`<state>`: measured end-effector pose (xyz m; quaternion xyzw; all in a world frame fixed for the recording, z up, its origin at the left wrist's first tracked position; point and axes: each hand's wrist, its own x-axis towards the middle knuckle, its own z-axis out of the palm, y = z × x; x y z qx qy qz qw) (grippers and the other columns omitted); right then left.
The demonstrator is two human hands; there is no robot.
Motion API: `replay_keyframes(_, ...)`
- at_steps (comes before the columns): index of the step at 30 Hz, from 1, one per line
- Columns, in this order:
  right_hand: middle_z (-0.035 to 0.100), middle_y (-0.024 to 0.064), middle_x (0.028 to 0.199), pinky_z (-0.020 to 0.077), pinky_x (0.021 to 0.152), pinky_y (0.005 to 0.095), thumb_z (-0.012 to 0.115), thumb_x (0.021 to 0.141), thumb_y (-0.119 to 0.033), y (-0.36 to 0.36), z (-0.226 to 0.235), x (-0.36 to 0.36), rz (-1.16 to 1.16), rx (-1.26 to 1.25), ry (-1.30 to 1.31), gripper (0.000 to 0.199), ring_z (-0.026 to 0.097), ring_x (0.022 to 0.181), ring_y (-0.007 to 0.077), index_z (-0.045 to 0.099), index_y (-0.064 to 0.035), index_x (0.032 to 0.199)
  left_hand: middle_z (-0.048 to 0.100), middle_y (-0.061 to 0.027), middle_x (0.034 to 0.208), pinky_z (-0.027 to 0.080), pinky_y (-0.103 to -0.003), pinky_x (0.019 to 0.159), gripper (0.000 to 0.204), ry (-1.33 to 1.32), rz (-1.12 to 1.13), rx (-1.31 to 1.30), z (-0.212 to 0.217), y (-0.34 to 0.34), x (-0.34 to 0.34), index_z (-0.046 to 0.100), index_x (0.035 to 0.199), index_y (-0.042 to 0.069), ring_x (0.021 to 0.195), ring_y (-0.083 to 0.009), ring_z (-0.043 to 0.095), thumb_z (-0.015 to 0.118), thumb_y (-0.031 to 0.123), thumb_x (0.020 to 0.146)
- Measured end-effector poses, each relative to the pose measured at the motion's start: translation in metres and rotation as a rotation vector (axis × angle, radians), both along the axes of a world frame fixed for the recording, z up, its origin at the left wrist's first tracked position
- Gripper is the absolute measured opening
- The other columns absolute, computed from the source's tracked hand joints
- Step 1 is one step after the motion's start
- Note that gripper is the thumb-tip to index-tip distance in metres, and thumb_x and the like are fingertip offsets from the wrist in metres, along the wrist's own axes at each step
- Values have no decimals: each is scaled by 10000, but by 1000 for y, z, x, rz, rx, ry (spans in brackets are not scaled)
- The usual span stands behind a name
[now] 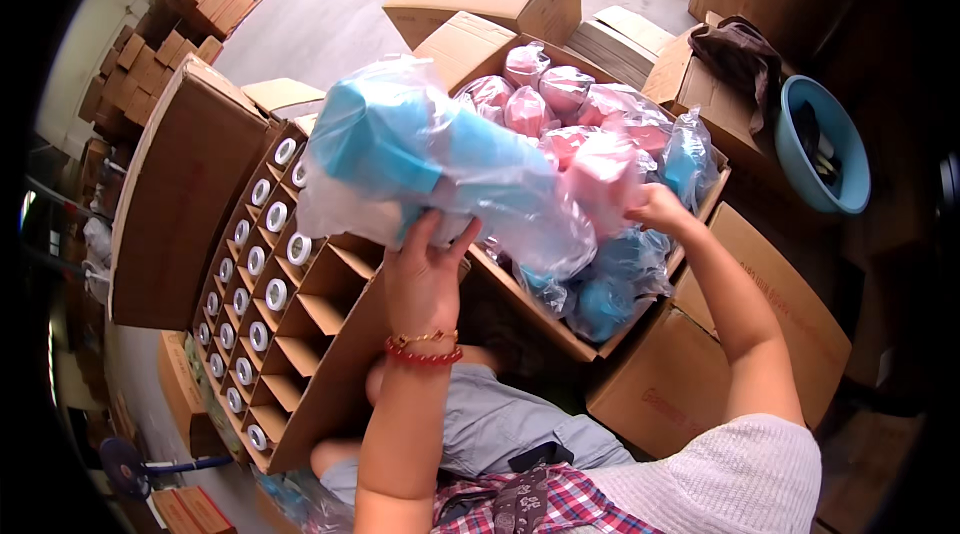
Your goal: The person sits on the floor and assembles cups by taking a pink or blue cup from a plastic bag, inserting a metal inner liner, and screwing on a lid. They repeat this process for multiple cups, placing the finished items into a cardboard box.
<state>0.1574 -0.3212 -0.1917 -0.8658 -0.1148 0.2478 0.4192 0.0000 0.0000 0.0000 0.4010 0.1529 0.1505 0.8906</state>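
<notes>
Divided carton [300, 334] at 8 o'clock, cells partly filled with white-capped items [276, 294]. Open box [560, 329] at centre-right, packed with bagged pink and blue cups [560, 94]. Clear plastic bag of blue cups [400, 149] held up at centre, above both boxes. Left hand [425, 269] grips its underside, fingers curled on the plastic. Right hand [662, 209] at 3 o'clock pinches the bag's far end over the box.

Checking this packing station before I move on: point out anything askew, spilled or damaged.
Nothing looks spilled or broken. The left hand holds a clear plastic bag of blue containers; the right hand reaches into the open cardboard box of bagged pink and blue containers. The brown divider carton is only partly filled: its nearer cells stand empty.
</notes>
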Motion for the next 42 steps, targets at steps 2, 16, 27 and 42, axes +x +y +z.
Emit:
replay_keyframes(2, 700, 78, 987, 577, 633, 331, 698, 825, -315, -30, 29, -14, -187, 283, 135, 434, 704, 838, 225, 616, -64, 1170, 591, -94, 1202, 569, -471, 879, 388, -49, 30, -4, 0, -16, 7, 519, 1256, 9, 1098, -248, 610, 597, -9, 876)
replay_keyframes(16, 641, 74, 1123, 592, 648, 281, 703, 830, -114, -161, 124, -101, -915, 656, -256, 454, 689, 911, 221, 544, -56, 1252, 634, -65, 917, 484, -319, 804, 204, -236, -720, 983, -116, -53, 57, 679, 941, 45, 893, -203, 598, 664, 9, 742)
replay_keyframes(27, 630, 109, 1146, 603, 667, 315, 648, 853, -66, -126, 100, -107, -884, 756, -239, 445, 685, 903, 247, 516, -36, 1276, 564, -74, 825, 460, -314, 843, 189, -268, -954, 933, -141, -37, 58, 644, 891, 46, 855, -267, 574, 643, -3, 708)
replay_keyframes(42, 620, 124, 1175, 568, 770, 394, 575, 892, -99, -128, 96, -134, -850, 802, -219, 368, 652, 964, 276, 534, -23, 1250, 568, -101, 1266, 400, -333, 1018, 324, -60, -1407, 1701, -338, -57, 135, 572, 1241, 90, 1200, -205, 514, 434, 195, 968)
